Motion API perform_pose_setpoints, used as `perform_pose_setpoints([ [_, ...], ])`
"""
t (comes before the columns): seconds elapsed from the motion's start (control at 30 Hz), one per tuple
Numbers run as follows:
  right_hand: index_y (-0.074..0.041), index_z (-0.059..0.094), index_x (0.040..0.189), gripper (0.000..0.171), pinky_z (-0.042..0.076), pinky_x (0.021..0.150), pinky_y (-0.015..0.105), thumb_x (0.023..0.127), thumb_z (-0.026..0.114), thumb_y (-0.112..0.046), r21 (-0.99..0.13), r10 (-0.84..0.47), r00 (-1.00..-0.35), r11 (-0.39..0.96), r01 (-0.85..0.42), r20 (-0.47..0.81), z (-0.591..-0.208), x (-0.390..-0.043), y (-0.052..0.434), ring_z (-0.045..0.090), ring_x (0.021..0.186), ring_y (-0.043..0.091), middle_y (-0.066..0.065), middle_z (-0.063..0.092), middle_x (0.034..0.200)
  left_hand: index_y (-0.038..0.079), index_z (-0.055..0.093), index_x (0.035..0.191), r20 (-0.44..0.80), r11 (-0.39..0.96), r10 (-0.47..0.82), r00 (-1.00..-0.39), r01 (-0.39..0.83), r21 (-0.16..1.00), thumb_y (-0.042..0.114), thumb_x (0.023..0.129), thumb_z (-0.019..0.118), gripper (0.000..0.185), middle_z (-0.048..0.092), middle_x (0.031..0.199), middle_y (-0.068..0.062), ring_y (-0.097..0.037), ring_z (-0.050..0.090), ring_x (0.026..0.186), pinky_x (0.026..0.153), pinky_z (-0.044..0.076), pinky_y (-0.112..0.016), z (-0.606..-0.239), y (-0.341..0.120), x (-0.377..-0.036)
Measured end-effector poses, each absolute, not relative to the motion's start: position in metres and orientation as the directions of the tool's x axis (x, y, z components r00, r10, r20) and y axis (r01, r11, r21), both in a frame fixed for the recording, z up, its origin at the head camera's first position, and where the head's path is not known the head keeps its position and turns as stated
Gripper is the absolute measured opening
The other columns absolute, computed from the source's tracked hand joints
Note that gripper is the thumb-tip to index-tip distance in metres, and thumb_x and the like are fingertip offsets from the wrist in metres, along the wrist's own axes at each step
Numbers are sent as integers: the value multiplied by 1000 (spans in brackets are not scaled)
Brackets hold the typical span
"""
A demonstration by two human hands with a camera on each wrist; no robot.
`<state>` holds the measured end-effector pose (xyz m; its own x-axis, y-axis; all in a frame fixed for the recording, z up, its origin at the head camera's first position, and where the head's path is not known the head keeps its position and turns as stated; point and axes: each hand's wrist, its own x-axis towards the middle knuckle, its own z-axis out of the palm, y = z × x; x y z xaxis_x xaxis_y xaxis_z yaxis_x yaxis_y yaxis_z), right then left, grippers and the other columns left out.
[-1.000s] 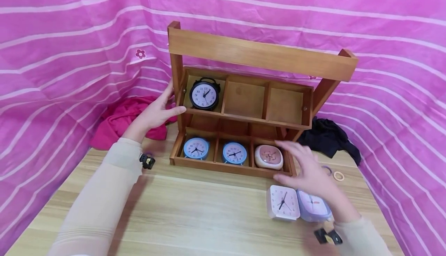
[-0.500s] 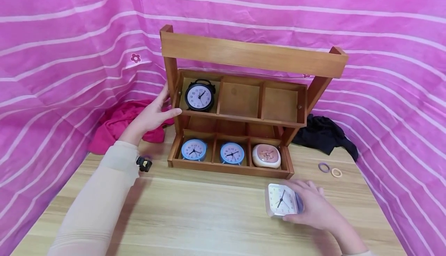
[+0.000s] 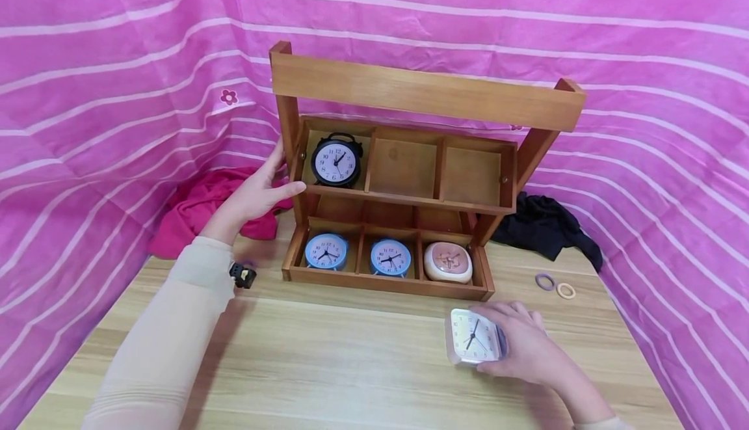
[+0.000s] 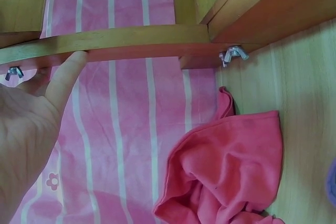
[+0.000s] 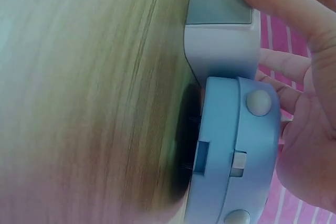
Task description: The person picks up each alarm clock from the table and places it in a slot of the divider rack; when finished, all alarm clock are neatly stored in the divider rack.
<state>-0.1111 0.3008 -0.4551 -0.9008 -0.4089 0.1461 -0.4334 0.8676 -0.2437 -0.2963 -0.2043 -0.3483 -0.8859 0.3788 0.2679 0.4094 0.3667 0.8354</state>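
Observation:
A white square alarm clock [image 3: 470, 334] stands on the table, and my right hand [image 3: 529, 345] grips it with the thumb on the near side and fingers at the far side. Under that palm sits a blue-purple alarm clock [image 5: 226, 145], mostly hidden in the head view. My left hand [image 3: 257, 192] rests against the left post of a two-tier wooden rack [image 3: 427, 85], its thumb straight and touching the wood. The upper tier holds a black alarm clock [image 3: 336, 162] at left. Below are two blue clocks [image 3: 326, 252] and a pink-and-white clock [image 3: 447, 262], one per compartment.
Red cloth [image 3: 193, 212] lies behind the left arm, black cloth [image 3: 544, 228] right of the rack. A purple ring [image 3: 545, 281] and a cream ring [image 3: 565, 291] lie beyond the right hand. Pink striped fabric [image 3: 409, 0] surrounds the wooden table [image 3: 328, 365].
My right hand has come down from beside the pink-and-white clock and taken hold of the white square clock. The left hand stays at the post. The head view has shifted slightly.

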Motion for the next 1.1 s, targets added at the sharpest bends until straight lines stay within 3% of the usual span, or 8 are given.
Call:
perform_pose_setpoints([
  [0.3,-18,66,137,97,27,78,36,49,103,-35,-275,-448,-860,818,-505,245,-433,-125,293,49,107,15,1,66,132,36,-5,168,276,353,385,-881,416,838,13,102,66,100,9,176,-8,-44,18,157,125,19,-63,-348,-202,-297],
  [0.77,-14,61,143,100,27,79,43,55,104,-36,-164,-520,-726,751,-639,449,-320,-175,242,47,110,27,9,61,135,39,-5,167,279,364,375,-884,417,833,16,102,67,100,8,176,-5,-41,18,158,125,19,-62,-361,-209,-308],
  [1.1,-14,60,145,96,32,87,49,63,101,-42,-173,-484,-744,773,-610,460,-272,-233,204,44,121,34,12,57,141,48,-1,165,314,339,384,-868,449,827,19,100,71,101,10,175,3,-35,20,158,125,21,-60,-372,-214,-319],
])
